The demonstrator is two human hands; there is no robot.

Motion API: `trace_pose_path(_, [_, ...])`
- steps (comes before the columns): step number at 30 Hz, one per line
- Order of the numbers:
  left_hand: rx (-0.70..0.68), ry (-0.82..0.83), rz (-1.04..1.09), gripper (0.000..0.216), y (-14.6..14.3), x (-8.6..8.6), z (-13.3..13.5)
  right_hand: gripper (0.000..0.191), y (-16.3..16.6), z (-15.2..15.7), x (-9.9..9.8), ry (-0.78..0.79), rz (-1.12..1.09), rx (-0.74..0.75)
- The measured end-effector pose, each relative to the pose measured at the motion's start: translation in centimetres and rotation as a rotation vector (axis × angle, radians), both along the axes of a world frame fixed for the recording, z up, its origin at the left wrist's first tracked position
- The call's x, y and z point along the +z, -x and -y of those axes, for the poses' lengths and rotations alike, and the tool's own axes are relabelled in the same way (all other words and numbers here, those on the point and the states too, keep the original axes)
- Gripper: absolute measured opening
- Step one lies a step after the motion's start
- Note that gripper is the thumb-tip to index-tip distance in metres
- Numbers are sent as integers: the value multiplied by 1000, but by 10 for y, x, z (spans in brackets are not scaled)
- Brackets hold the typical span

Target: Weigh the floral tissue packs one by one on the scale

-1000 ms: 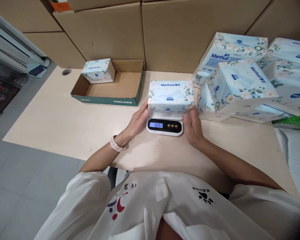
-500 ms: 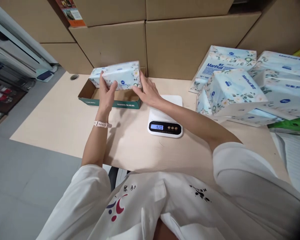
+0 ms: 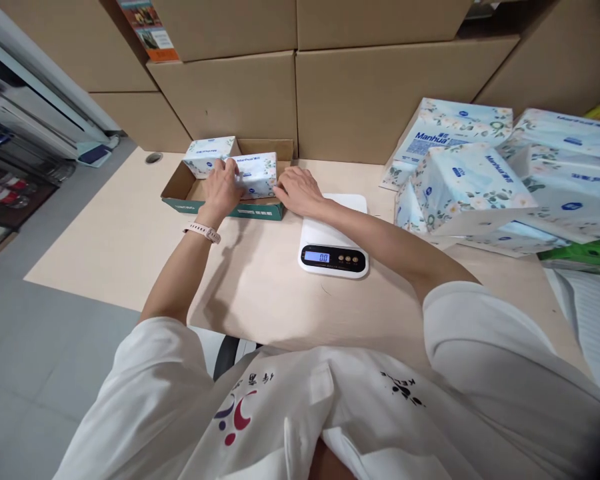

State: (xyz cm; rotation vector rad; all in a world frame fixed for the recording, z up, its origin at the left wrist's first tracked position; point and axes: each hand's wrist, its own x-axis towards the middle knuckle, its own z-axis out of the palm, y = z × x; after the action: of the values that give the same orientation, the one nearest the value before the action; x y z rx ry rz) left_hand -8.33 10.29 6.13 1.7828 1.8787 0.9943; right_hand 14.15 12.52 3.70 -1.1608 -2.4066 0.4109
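A floral tissue pack (image 3: 259, 175) sits inside a green-edged cardboard tray (image 3: 263, 212), toward its front right. My left hand (image 3: 222, 188) is closed on the pack's left end, fingers bent over its top. At the other end, my right hand (image 3: 300, 190) presses its curled fingers against the pack, beside the tray's right wall. A second tissue pack (image 3: 207, 155) lies at the back left of the same tray. Just right of the tray, under my right forearm, is a white digital scale (image 3: 330, 232) reading 0.0.
Several more tissue packs (image 3: 473, 183) are heaped on the right side of the wooden table (image 3: 260, 287). Large cardboard boxes (image 3: 380, 100) stand stacked along the back. A round cable hole (image 3: 154, 158) is at the table's far left.
Both hands have lowered the tissue pack into the tray, and it now sits lower and level. My left hand has shifted to grip it from above. The scale display went from 92.0 to 0.0.
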Motion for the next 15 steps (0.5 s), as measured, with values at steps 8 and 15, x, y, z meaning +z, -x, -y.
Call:
trace_pose_path(8, [-261,41,-235,38,-13,14,-41,60,10,31,8,-125,224,170])
trace_pose_path(15, [-406,64,-764,48,-35,20,-59,49,8,28,4,-123,235,142])
